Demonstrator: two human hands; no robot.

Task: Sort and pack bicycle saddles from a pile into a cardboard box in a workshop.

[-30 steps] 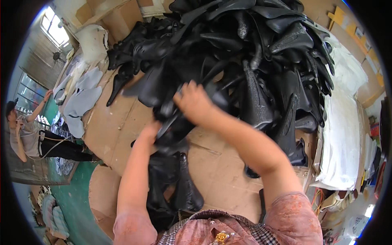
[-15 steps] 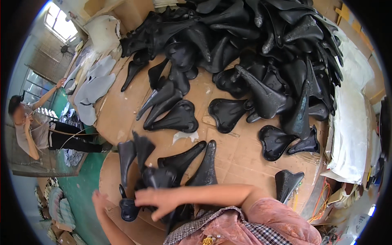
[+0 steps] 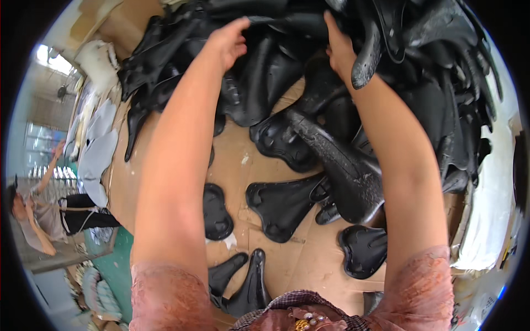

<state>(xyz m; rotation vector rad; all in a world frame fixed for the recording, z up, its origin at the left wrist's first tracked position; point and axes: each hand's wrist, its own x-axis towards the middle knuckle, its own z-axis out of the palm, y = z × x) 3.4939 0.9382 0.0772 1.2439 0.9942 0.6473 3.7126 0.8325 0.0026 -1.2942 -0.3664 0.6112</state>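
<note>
both arms run straight up from the lower edge toward twelve o'clock, elbows nearly locked, pink patterned sleeves at the shoulders. the left hand (image 3: 229, 41) sits at about eleven o'clock, knuckles up and fingers curled down onto the edge of a black bicycle saddle (image 3: 265, 83) at the front of the heap; whether the fingers close fully round it i cannot tell. the right hand (image 3: 339, 47) is at about one o'clock, palm turned inward, fingers tucked under a dark saddle nose (image 3: 367, 55) that hangs down just beside the wrist, and it looks wrapped around that piece.

the pile of saddles (image 3: 430, 71) fills the top of the view from eleven round to three o'clock, black shells stacked loosely over each other. between the forearms a long saddle (image 3: 342, 165) lies tilted, nose pointing to eleven. lower, toward six o'clock, single shells lie flat and apart on the cardboard sheet (image 3: 287, 265) covering the floor: one wide shell (image 3: 281, 204) at centre, a small one (image 3: 215, 212) touching the left forearm's edge, another (image 3: 364, 251) at five o'clock.

at nine o'clock, pale grey saddle covers (image 3: 96, 149) lie in a row. at eight o'clock another person (image 3: 49, 215) stands by a bench, one arm raised.
</note>
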